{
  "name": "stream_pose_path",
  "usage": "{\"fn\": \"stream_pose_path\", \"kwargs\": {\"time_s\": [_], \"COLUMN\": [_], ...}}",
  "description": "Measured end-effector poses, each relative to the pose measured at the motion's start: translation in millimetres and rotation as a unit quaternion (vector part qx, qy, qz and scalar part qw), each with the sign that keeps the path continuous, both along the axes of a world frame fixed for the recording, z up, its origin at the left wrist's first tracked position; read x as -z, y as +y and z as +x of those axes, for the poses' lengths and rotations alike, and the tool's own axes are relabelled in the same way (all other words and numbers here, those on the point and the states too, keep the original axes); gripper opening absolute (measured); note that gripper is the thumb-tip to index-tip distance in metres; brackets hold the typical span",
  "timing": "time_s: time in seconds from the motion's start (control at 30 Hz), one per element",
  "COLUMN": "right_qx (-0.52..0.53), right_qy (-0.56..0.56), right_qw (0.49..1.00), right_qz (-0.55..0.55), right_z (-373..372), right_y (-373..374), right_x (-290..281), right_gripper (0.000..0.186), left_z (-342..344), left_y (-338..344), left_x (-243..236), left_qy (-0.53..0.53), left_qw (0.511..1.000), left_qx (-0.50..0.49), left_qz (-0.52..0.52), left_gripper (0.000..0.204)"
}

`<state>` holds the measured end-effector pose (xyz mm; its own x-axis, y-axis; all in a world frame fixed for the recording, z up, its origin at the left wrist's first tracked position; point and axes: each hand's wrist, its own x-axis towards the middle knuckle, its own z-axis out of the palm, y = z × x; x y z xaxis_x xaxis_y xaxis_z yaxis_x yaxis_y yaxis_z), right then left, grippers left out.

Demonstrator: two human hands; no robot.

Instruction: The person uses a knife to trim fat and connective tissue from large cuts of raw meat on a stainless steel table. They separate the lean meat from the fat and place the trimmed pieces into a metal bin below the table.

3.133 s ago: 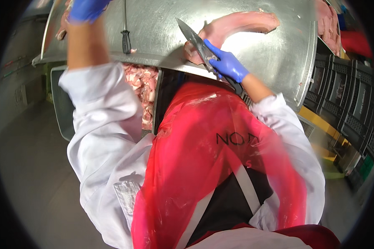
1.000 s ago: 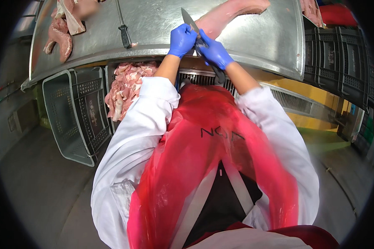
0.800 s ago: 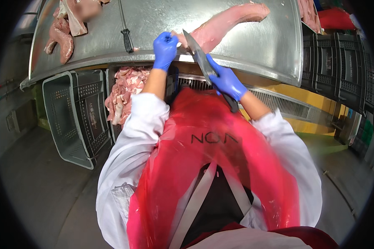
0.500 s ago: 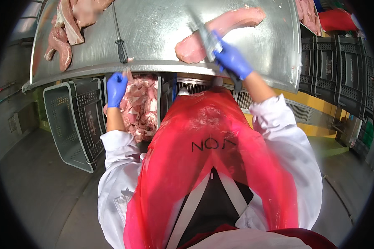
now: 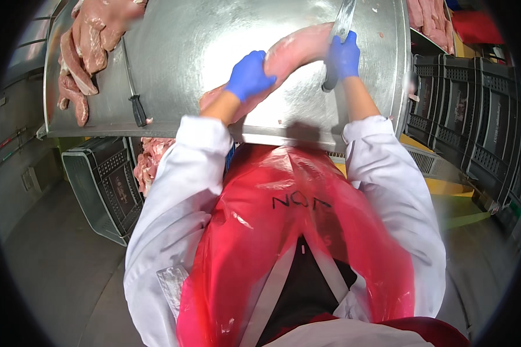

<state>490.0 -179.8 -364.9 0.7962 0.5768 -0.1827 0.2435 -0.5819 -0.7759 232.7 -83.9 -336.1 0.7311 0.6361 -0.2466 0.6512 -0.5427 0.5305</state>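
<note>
A long pink loin of meat (image 5: 304, 47) lies curved across the steel table. My left hand (image 5: 249, 75), in a blue glove, is closed on its middle, thumb and fingers on the meat. My right hand (image 5: 345, 56), also gloved in blue, grips a knife (image 5: 344, 18) at the loin's far right end. The blade points away from me, and the dark handle end sticks out below the fist. Whether the right fingers also touch the meat is hard to tell.
A sharpening steel (image 5: 132, 87) with a black handle lies on the steel table (image 5: 185, 58). Several meat pieces (image 5: 90, 43) are heaped at its far left. Below the edge are meat trimmings (image 5: 150, 162) and a grey crate (image 5: 98, 188). Black crates (image 5: 457, 110) stand at the right.
My left hand has risen from the trimmings crate to the loin and closed on it. My right hand, with the knife, has moved farther away to the loin's right end.
</note>
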Motion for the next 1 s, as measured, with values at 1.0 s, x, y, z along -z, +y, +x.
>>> {"fn": "stream_pose_path", "kwargs": {"time_s": [1.0], "right_qx": [-0.171], "right_qy": [0.046], "right_qw": [0.979], "right_qz": [0.101], "right_z": [48.9], "right_y": [-14.0], "right_x": [-8.3], "right_gripper": [0.062], "left_z": [163.6], "left_y": [20.6], "left_x": [17.0], "left_qy": [-0.124], "left_qw": [0.992], "left_qx": [0.017], "left_qz": [0.03], "left_gripper": [0.015]}}
